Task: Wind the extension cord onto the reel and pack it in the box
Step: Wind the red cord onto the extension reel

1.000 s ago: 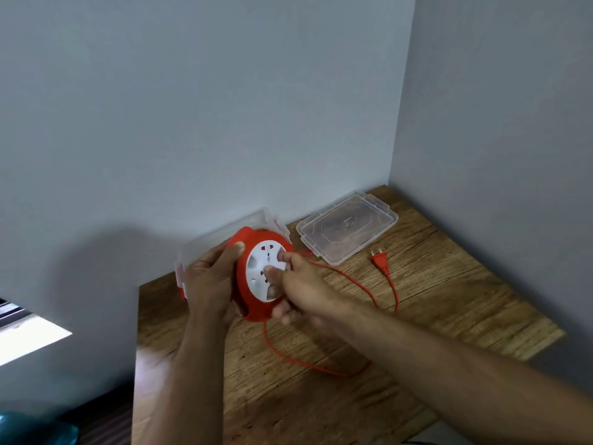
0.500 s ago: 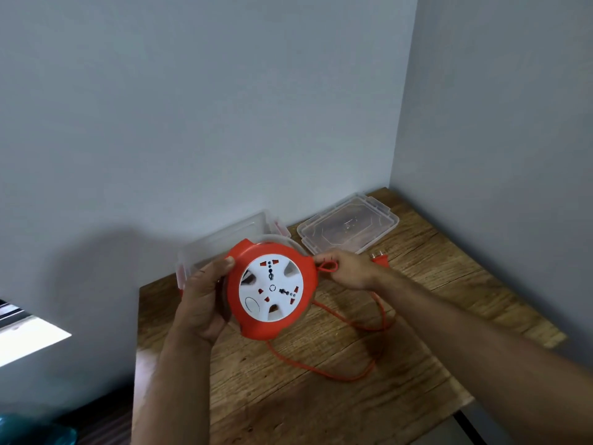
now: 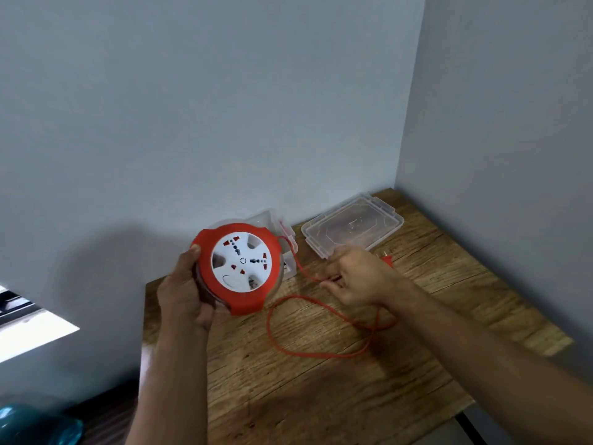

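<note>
Since half a second ago, your right hand point(image 3: 356, 277) has slid along the thin orange cord point(image 3: 321, 354), pinching it loosely. Your left hand point(image 3: 186, 290) grips the round orange-and-white socket reel point(image 3: 240, 268) above the wooden table point(image 3: 321, 396). Winding is partly done: a loop and plug point(image 3: 386, 260) remain out, and the clear plastic box point(image 3: 272, 220) waits behind.

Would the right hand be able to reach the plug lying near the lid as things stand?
Probably yes: the right hand hovers just in front of the plug, with only bare table between. It is pinching the cord, though, so it might need to release that first.
</note>
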A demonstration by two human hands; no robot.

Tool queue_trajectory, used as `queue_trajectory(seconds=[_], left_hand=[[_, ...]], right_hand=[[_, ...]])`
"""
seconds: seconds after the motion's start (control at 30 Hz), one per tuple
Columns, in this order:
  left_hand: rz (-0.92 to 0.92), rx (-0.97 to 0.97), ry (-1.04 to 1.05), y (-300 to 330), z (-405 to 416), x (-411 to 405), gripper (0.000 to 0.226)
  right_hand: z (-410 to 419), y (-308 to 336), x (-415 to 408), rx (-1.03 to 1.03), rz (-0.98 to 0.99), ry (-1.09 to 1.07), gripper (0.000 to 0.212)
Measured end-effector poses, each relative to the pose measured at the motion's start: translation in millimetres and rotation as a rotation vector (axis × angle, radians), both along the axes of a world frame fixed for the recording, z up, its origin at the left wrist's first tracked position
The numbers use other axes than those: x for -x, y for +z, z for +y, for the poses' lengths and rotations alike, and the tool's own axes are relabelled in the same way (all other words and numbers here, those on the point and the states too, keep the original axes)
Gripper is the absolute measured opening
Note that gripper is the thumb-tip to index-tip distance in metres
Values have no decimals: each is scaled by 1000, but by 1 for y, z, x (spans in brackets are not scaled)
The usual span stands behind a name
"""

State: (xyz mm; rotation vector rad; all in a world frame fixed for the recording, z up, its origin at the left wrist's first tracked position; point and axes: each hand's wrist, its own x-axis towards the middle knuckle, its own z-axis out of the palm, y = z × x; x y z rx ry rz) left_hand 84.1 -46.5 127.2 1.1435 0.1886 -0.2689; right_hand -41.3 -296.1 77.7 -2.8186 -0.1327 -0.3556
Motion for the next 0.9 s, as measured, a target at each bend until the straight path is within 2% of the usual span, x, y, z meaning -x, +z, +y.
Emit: queue_trajectory(seconds=[0.03, 0.07, 0.13, 0.2, 0.27, 0.4, 0.5, 0.57, 0.63, 0.67, 0.77, 0.8, 0.83, 0.87, 0.9], left_hand=[[-7, -3, -16, 1, 1, -1, 16], [-15, -10, -27, 2, 0, 0, 13], [-28, -42, -31, 2, -4, 4, 15], [-41, -82, -42, 2, -9, 10, 27], [-61, -105, -82, 0, -13, 15, 37], [-139, -151, -134, -4, -15, 15, 19], [-226, -174, -137, -5, -18, 19, 8], [-307, -197, -146, -6, -20, 23, 10], [-369, -198, -157, -6, -23, 27, 14], [-399, -207, -165, -7, -25, 29, 16], [-506, -271, -190, -9, -30, 36, 20], [-519, -277, -181, -10, -30, 37, 21], [-508, -258, -157, -11, -29, 37, 21], [-475, -219, -122, -11, -28, 36, 19], [-428, -180, -81, -11, -27, 34, 17]], right_hand=[[1, -3, -1, 36, 93, -68, 33], [3, -5, -3, 39, 91, -131, 38], [9, -4, -5, 0, -151, -190, 28], [25, 6, -10, -44, -356, -103, 30], [43, 15, -17, 17, -306, 61, 39], [67, 21, -29, 190, -103, 82, 61], [73, 20, -33, 273, -155, 57, 60], [77, 16, -33, 200, -208, -54, 61], [90, 17, -27, -161, -167, -260, 67], [99, 19, -26, -467, -111, -381, 68], [119, 28, -33, -1632, 190, -668, 53], [122, 33, -34, -1857, 291, -697, 49], [122, 36, -33, -1956, 333, -678, 45], [120, 37, -30, -1959, 343, -617, 40], [115, 38, -26, -1875, 331, -542, 35]])
